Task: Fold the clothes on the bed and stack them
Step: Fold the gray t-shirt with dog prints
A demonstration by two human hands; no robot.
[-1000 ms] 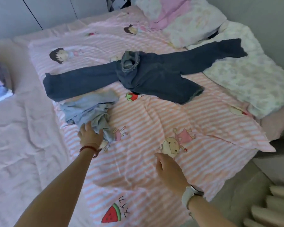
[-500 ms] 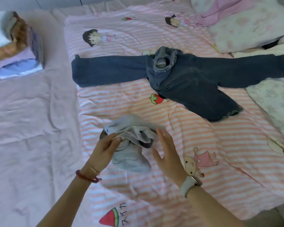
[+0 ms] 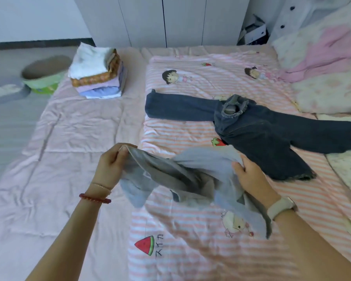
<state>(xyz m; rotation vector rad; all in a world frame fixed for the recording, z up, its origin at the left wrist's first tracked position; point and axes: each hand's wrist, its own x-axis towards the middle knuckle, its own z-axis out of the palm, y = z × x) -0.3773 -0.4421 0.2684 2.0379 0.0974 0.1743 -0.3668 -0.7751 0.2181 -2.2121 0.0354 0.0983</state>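
A light grey-blue garment (image 3: 182,175) hangs stretched between my hands just above the striped blanket. My left hand (image 3: 109,165) pinches its left edge, and my right hand (image 3: 249,173) grips its right side. Part of the cloth droops under my right wrist. Dark blue jeans (image 3: 257,126) lie spread out on the blanket beyond the garment, legs splayed left and right. A stack of folded clothes (image 3: 98,76) with a white piece on top stands at the far left of the bed.
A pink-and-white striped cartoon blanket (image 3: 190,240) covers the bed's right half, over a plain pink quilt (image 3: 55,159). Pillows with a pink cloth (image 3: 320,57) lie at the far right. A green basket (image 3: 43,74) and a grey bowl (image 3: 6,92) sit on the floor left. Wardrobe doors stand behind.
My left hand gathered the crumpled grey-blue garment, my right hand joined it, and now both hold it lifted and spread apart. The view has swung left and up, showing the folded stack.
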